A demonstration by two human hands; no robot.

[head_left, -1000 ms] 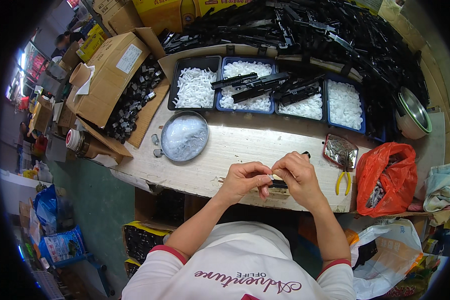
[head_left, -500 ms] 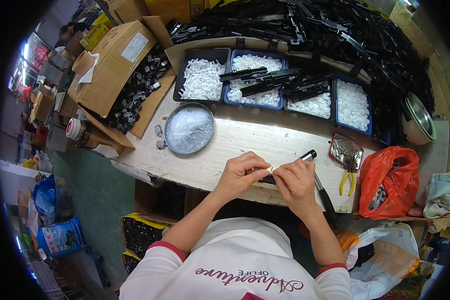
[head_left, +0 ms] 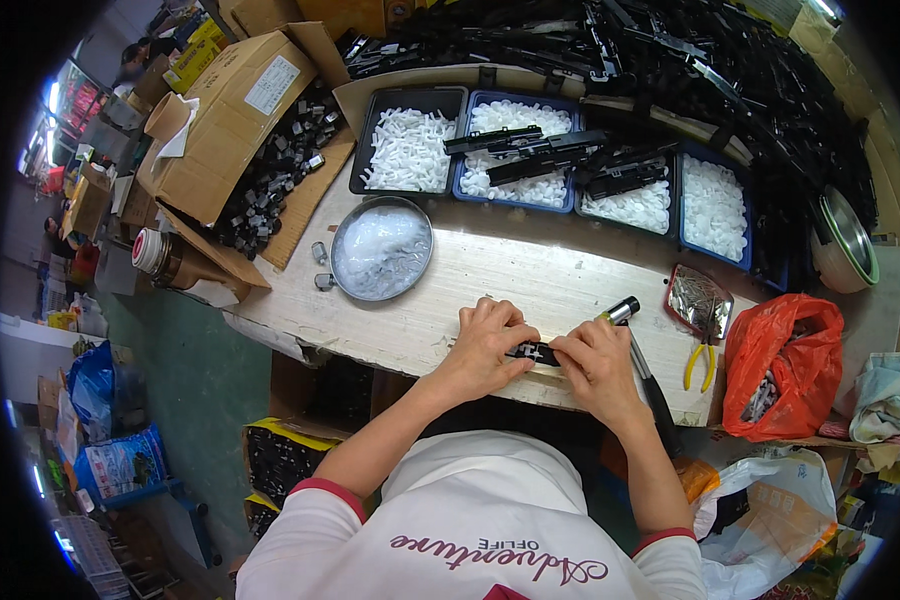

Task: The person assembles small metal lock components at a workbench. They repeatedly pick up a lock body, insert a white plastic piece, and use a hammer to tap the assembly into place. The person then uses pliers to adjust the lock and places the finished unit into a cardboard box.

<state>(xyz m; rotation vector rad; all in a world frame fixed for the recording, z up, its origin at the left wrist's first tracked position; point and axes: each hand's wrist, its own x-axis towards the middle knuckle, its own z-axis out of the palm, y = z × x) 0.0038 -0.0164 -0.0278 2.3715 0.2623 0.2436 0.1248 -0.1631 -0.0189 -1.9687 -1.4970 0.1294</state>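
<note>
A small black slotted part [head_left: 536,353] with pale pieces in its middle lies at the table's front edge. My left hand [head_left: 488,352] closes its fingers on the left end, and my right hand [head_left: 600,365] presses thumb and fingertips on the right end. The part's ends are hidden under my fingers. Just beyond my right hand rests a hammer [head_left: 654,398] with a metal head and dark handle. Farther left stands a round metal dish [head_left: 429,250] holding whitish grease, with small metal blocks [head_left: 321,268] beside it.
Trays of white plastic pieces [head_left: 407,150] line the back, with long black parts [head_left: 545,158] across them. A carton [head_left: 225,130] of dark metal pieces stands left. At right are a dish of pins [head_left: 698,298], yellow-handled pliers [head_left: 699,367] and a red bag [head_left: 782,370].
Earlier my fingertips were close together, pinching a small white piece over the black part. Now my hands are slightly farther apart, on its two ends, and its middle shows.
</note>
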